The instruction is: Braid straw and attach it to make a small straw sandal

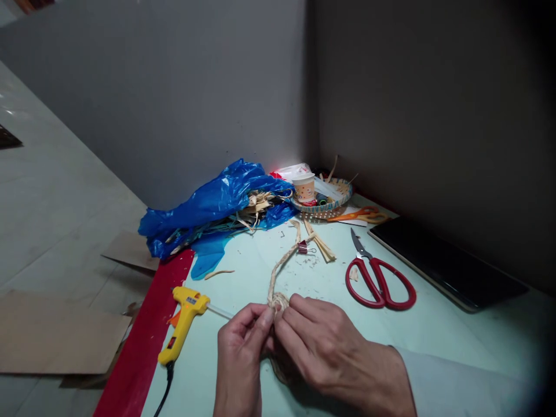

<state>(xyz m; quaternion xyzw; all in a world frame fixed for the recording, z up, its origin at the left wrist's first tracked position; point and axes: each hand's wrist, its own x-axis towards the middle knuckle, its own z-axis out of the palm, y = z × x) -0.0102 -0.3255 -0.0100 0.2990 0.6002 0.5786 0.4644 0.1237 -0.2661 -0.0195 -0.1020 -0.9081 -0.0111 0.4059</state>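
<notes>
Pinching the coil of braided cord (281, 298) with your left hand (243, 347) and right hand (328, 341), you hold it between the glue gun (184, 325) and scissors (376, 284). If either grip slackens, it could unwind; a snagged trailing length (278, 264) might loosen it too.

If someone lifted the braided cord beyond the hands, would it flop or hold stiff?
Probably flexible: the braided cord curves across the table and coils tightly between the left hand and right hand. It looks light, being a slim plait. The maroon binder clip, seemingly attached, might make it sag there.
</notes>
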